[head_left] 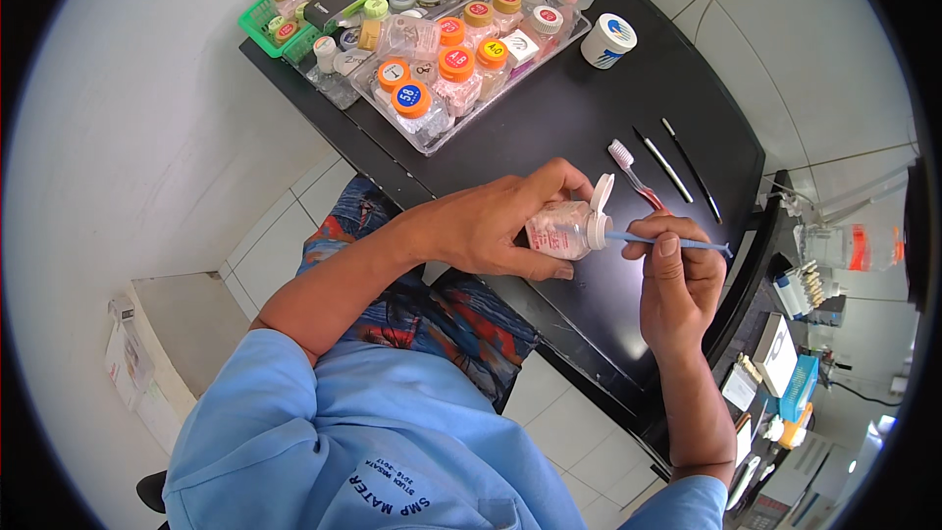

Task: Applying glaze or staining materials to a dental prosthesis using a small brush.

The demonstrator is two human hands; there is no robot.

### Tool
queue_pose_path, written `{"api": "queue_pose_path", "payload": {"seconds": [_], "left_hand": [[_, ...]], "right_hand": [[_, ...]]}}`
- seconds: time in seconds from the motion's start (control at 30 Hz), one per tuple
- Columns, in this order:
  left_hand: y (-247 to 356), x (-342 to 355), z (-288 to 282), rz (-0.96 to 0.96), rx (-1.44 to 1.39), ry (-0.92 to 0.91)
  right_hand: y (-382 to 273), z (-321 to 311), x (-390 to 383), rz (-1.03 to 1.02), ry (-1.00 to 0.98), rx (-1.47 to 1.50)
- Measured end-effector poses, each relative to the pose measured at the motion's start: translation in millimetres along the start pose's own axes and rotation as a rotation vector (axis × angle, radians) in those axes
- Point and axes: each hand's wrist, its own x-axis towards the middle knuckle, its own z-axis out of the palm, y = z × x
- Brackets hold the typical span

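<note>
Two hands work: our left hand (496, 226) clamps the small jar (559, 229) (tipped sideways), right hand (677, 280) pinching the blue tool (667, 240) over the table's (549, 128) near edge; powder could spill.

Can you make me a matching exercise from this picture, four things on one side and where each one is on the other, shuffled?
Things:
1. small clear bottle
2. blue-handled tool
3. toothbrush
4. white round jar

Places:
A. lying on the black table, beside two thin instruments
B. standing alone on the table, right of the clear tray of jars
C. held in the left hand, flip cap open
D. pinched in the right hand, tip at the bottle's mouth

Pairs: 1-C, 2-D, 3-A, 4-B
</note>
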Motion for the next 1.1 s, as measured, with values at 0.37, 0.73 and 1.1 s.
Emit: {"api": "queue_pose_path", "payload": {"seconds": [0.37, 0.73, 1.1], "left_hand": [[-7.4, -1.8, 2.5, 0.047, 0.018, 0.056], [-0.7, 0.6, 1.3, 0.08, 0.017, 0.026], [-1.1, -3.1, 1.2, 0.021, -0.015, -0.036]], "right_hand": [[-0.8, 2.2, 0.9, 0.041, -0.014, 0.054], [-1.2, -4.8, 2.1, -0.127, -0.043, -0.113], [-2.5, -1.5, 0.3, -0.121, -0.068, -0.125]]}}
